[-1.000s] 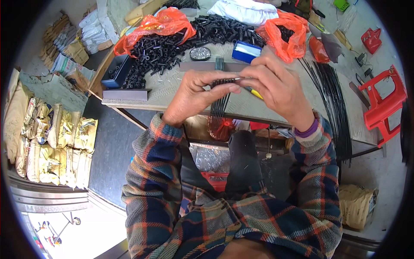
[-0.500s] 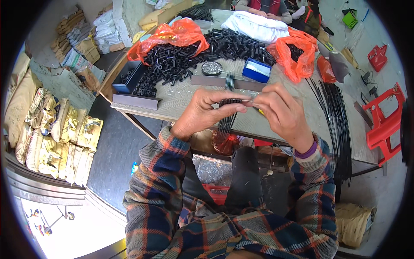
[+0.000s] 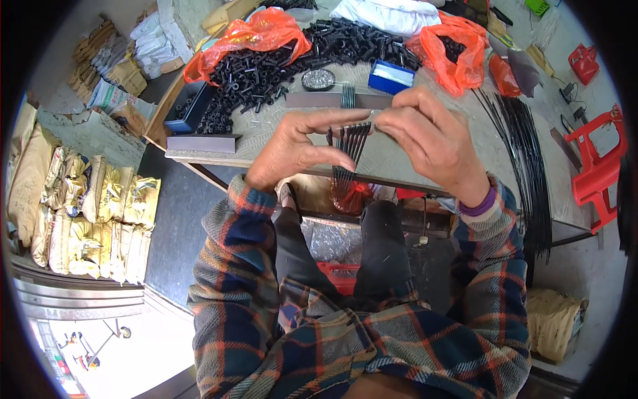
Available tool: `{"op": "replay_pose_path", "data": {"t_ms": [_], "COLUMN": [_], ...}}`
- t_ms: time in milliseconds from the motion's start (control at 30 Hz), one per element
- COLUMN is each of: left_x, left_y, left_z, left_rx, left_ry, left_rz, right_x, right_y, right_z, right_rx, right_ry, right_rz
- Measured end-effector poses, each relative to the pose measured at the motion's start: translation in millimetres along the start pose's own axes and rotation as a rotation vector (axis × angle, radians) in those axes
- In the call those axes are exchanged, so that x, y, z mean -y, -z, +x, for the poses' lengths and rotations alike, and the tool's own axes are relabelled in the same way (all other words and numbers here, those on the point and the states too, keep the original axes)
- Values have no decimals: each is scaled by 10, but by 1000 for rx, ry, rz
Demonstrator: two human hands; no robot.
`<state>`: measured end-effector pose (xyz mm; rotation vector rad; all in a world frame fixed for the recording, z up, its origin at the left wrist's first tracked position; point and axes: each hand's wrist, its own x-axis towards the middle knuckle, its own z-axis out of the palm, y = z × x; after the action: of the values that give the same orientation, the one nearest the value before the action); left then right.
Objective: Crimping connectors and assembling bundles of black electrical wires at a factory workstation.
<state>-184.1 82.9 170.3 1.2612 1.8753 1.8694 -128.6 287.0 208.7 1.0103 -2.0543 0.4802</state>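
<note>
Both hands are raised over the near edge of a worktable point(image 3: 392, 159). My left hand point(image 3: 299, 147) and my right hand point(image 3: 432, 136) pinch a small fan of thin black rods point(image 3: 349, 143) between thumbs and fingers. The rods hang down between the hands, their lower ends spread apart. Behind them on the table lie a grey metal bar point(image 3: 325, 100) with several rods laid across it, a round tin of small metal parts point(image 3: 318, 80) and a blue box point(image 3: 391, 76).
A heap of short black tubes point(image 3: 286, 56) covers the far tabletop between orange plastic bags point(image 3: 262, 33). A long bundle of black rods point(image 3: 525, 159) lies along the table's right side. A dark tray point(image 3: 189, 110) and a grey angle bar point(image 3: 203, 143) sit left. Red stools point(image 3: 598, 166) stand right, tan sacks point(image 3: 86, 206) left.
The hands have come nearer the camera and the rods now fan out vertically between them instead of lying level. The view has shifted slightly.
</note>
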Motion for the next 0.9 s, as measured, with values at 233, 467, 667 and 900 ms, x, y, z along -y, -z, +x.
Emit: {"op": "replay_pose_path", "data": {"t_ms": [233, 467, 667, 900], "left_x": [76, 58, 146, 104], "left_y": [54, -16, 0, -12], "left_z": [22, 58, 44, 59], "left_rx": [59, -18, -107, -88], "left_ry": [-26, -265, -423, -478], "left_rz": [-8, 330, 513, 499], "right_x": [36, 31, 123, 17], "right_y": [21, 25, 33, 13], "right_z": [-19, -64, -44, -18], "right_rx": [-7, -3, 1, 58], "right_ry": [-7, -9, -31, -10], "right_rz": [-11, -48, -30, 99]}}
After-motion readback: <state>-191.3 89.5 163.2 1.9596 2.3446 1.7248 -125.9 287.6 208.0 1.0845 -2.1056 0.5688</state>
